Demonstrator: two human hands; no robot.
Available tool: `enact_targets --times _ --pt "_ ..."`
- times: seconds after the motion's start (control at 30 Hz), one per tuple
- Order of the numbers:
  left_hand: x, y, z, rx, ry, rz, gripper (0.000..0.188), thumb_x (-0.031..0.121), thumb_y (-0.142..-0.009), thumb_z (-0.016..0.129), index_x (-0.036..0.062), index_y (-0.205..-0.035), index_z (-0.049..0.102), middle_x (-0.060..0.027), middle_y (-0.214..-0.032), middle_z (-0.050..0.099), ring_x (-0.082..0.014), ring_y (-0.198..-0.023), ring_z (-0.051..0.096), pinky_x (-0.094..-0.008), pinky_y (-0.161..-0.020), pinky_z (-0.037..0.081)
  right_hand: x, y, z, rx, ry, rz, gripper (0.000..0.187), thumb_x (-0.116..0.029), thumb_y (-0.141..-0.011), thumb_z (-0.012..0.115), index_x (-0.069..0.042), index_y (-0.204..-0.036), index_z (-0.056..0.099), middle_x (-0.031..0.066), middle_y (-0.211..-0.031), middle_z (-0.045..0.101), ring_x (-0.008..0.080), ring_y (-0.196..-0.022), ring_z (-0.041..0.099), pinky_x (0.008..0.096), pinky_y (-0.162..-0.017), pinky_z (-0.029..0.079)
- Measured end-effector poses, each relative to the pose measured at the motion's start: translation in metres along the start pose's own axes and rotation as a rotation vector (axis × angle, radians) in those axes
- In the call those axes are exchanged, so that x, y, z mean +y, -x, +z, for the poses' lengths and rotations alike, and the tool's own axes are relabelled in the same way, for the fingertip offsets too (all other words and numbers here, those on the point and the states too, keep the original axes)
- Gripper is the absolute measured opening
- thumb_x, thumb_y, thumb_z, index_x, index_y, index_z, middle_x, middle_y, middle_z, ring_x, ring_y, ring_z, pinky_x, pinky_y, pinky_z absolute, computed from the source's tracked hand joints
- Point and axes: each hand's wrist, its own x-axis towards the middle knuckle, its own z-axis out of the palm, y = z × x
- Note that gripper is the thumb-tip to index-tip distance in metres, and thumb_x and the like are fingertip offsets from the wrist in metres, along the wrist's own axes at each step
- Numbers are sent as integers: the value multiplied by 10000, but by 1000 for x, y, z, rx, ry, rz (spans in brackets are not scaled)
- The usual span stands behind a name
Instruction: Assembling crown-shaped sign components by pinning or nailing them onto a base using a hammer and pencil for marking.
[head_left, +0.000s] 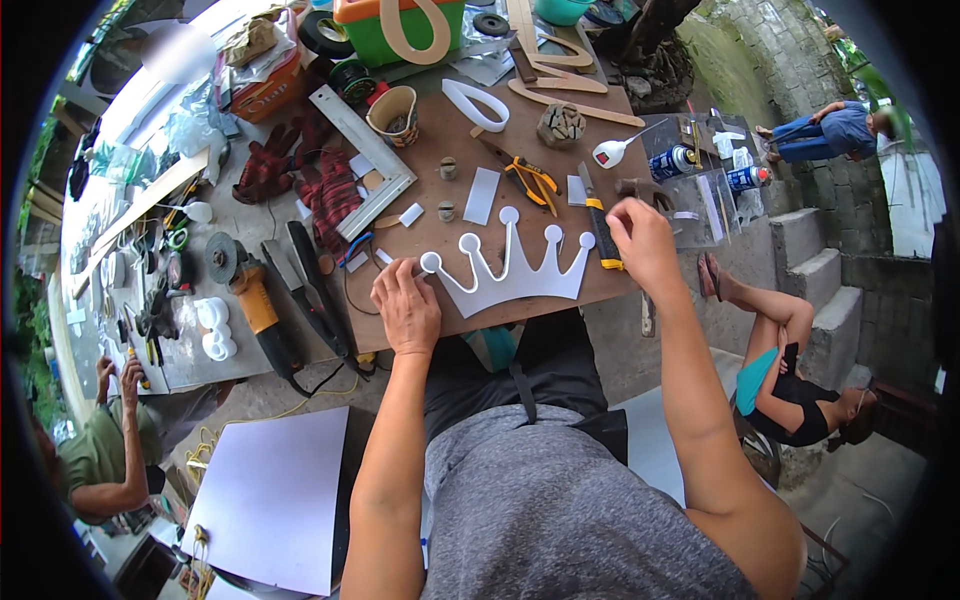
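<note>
A white crown cutout (515,290) lies at the table's near edge, its points ending in round tips. A raised white strip runs along part of its upper outline. My left hand (408,310) is closed at the crown's left tip, its fingertips pinching the edge there. My right hand (645,245) is raised to the right of the crown, with its fingers curled together; whatever they hold, if anything, is hidden. Beside it lies a utility knife (603,235) with a yellow and black handle. Pliers (530,180) with orange and black grips rest beyond the crown.
A metal square (375,165), work gloves (325,190) and a woven cup (393,115) lie farther left. An angle grinder (258,300) is at the left. A white glue bottle (612,152) and spray cans (675,162) stand right. Other people are on both sides.
</note>
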Motion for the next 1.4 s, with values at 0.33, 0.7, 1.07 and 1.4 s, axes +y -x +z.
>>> enact_targets --times 0.33,0.7,1.07,1.4 --pt "-3 2 -3 -24 -3 3 385 96 -942 571 63 -1321 517 -163 -1269 573 -347 -1211 515 -470 -1068 346 7 55 20 -308 11 -37 110 -112 -883 694 -31 -891 620 137 -889 650 355 -893 632 473 -800 507" --pt "18 -9 -37 -46 75 -27 334 110 -886 651 112 -1215 591 -128 -1234 576 -332 -1187 523 -468 -1034 359 5 49 -22 -521 23 67 122 -139 -891 700 -31 -881 644 147 -906 684 360 -933 651 477 -825 511" --pt "62 -12 -73 -326 -24 113 312 166 -809 754 178 -1115 690 -86 -1355 507 -317 -1280 459 -481 -1077 333 6 13 -43 -560 80 152 158 -179 -913 696 -27 -917 654 170 -937 703 381 -914 677 485 -800 529" --pt "57 -28 -69 -483 -213 260 311 221 -829 732 159 -1129 684 -83 -1422 463 -303 -1330 412 -505 -1109 280 7 10 -42 -565 76 176 184 -212 -918 693 -31 -930 661 179 -960 705 397 -917 678 488 -803 532"
